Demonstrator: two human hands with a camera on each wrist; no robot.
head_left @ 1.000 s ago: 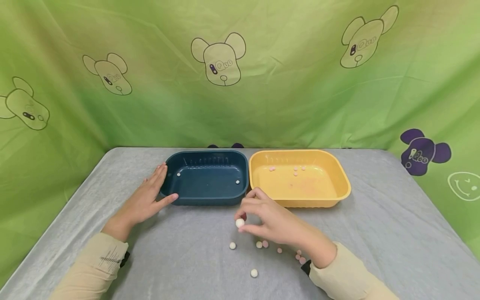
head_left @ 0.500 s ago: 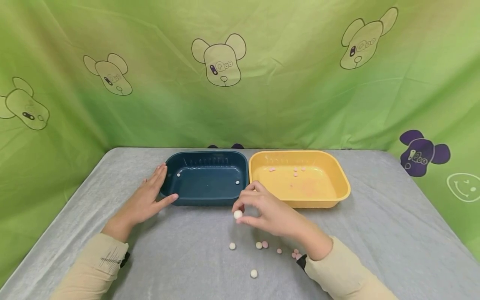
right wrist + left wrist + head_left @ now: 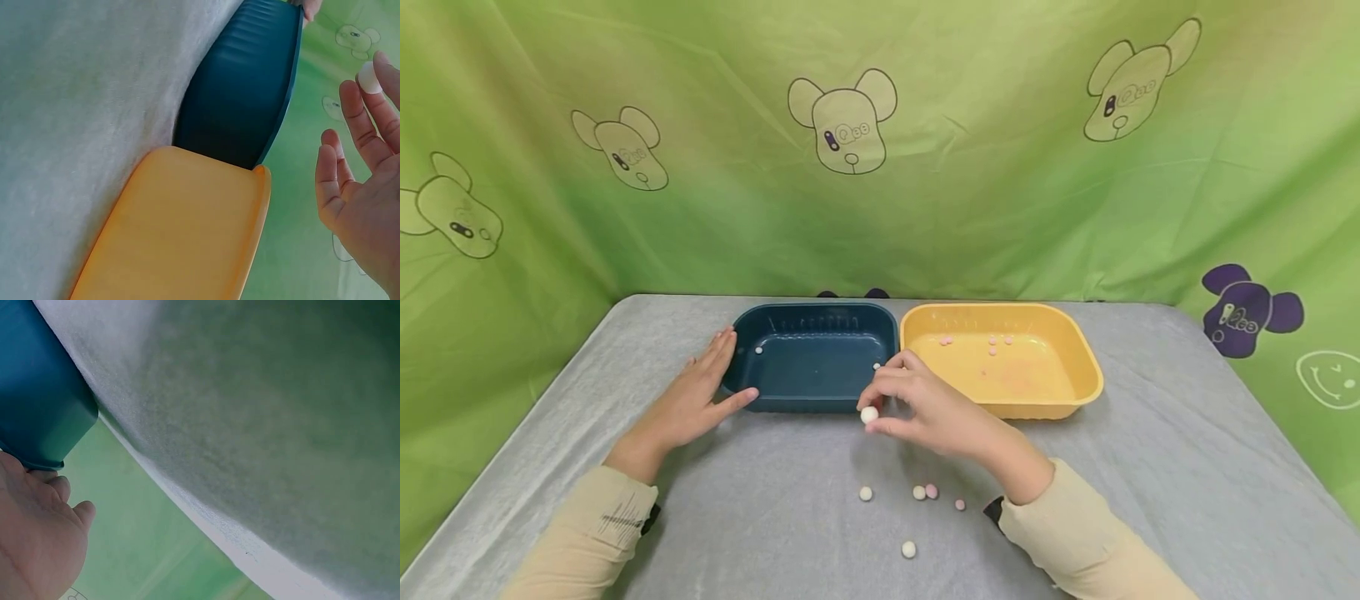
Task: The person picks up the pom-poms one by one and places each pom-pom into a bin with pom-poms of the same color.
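Note:
Between thumb and fingers my right hand [image 3: 928, 408] pinches a white ball [image 3: 868, 415], just in front of the right front corner of the dark blue tray [image 3: 812, 404]. The right wrist view shows the same white ball [image 3: 369, 77] at the fingertips. My left hand [image 3: 688, 404] rests with fairly straight fingers against the blue tray's left end, its thumb at the front rim. Inside the blue tray are two small white balls, one at its left [image 3: 758, 351]. To the right stands a yellow tray [image 3: 1022, 411] with several small pink balls [image 3: 992, 341] in it.
On the grey cloth-covered table [image 3: 760, 517] lie a white ball [image 3: 866, 493], another white ball [image 3: 908, 549] nearer the front, a white one touching a pink ball [image 3: 932, 492], and a small pink ball [image 3: 960, 505]. A green curtain [image 3: 737, 225] hangs behind the table.
My right hand has moved left and away from me with the white ball, up to the blue tray's front side. Its sleeve now covers the pink balls at the right. My left hand stays put.

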